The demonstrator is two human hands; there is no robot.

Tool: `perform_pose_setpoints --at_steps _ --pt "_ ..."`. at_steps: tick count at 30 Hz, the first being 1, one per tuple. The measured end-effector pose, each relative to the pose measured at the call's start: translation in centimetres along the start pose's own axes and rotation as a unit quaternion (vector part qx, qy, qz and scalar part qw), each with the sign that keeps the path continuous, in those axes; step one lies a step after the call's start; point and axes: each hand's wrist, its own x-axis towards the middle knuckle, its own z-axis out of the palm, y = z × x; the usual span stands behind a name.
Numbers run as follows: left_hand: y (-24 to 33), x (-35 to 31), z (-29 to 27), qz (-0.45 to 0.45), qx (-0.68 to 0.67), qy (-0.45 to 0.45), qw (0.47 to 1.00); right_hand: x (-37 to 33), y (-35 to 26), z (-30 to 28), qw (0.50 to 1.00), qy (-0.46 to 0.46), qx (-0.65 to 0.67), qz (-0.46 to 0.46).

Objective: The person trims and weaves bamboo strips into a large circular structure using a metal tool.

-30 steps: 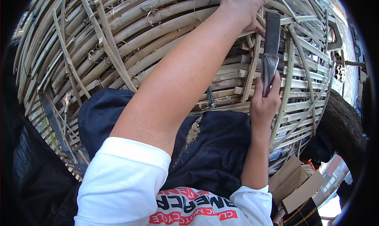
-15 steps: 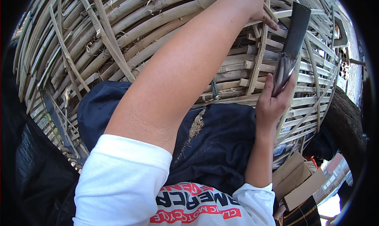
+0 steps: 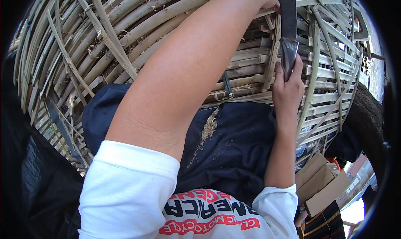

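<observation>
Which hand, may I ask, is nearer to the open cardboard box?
The right hand, up and left of the cardboard box; the left hand is farther up, at the picture's top edge.

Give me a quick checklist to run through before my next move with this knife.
1. Right hand on the knife by its handle: ok, fingers closed around it.
2. Left hand well away from the blade: not ok, it appears close beside it; depth is unclear.
3. Left hand's hold: cannot tell, mostly beyond the top edge.
4. Dark cloth across the lap: ok, spread out.
5. Cloth free of shavings: not ok, a streak lies on it.
</observation>
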Motion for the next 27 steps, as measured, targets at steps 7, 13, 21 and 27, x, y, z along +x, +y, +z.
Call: perform_pose_setpoints --at_steps 7,13,21,27 --pt "0.2 -0.5 -0.5 0.018 -0.003 0.005 1.0 -1.4 -1.6 -2.4 0.983 0.115 0.13 -0.066" --pt "2.0 0.3 -1.3 0.0 0.018 -0.031 0.999 -0.4 2.5 -3.8 0.947 0.094 0.291 0.1" --pt "-0.7 -1.0 1.6 0.07 0.078 0.138 0.985 -0.1 2.3 -8.0 0.899 0.107 0.411 0.108" --pt "2.4 -13.2 1.7 -0.046 0.035 0.119 0.991 0.7 4.0 -6.8 0.908 0.107 0.388 0.117"
